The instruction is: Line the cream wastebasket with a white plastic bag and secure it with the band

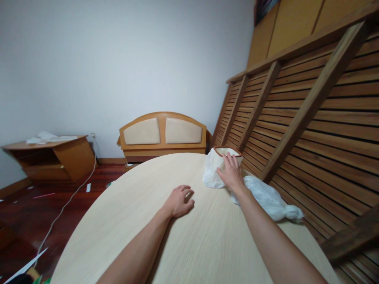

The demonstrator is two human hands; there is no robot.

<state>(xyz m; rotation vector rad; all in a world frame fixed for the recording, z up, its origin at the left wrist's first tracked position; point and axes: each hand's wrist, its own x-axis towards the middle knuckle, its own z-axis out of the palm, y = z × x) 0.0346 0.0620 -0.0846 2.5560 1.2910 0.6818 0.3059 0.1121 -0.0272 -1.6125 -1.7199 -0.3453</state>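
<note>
My left hand (179,201) rests on the pale wooden round table (130,221), its fingers apart and loosely curled, with nothing in it. Further out, my right hand (232,170) lies against the near side of a soft white bag (211,173) with a brown-edged opening. Its fingers are spread, the tips at the brown rim and the thumb against the white side. The bag stands upright, its mouth facing up; its contents cannot be made out. Beside my right forearm lies a knotted white plastic bag (268,199), partly covered by the arm.
A slatted wooden frame (299,118) leans along the right side, close to the table. Behind the table stands a padded headboard (162,132). On the left, a low wooden cabinet (74,157) carries white sheets, and a cable (63,209) runs over the dark red floor.
</note>
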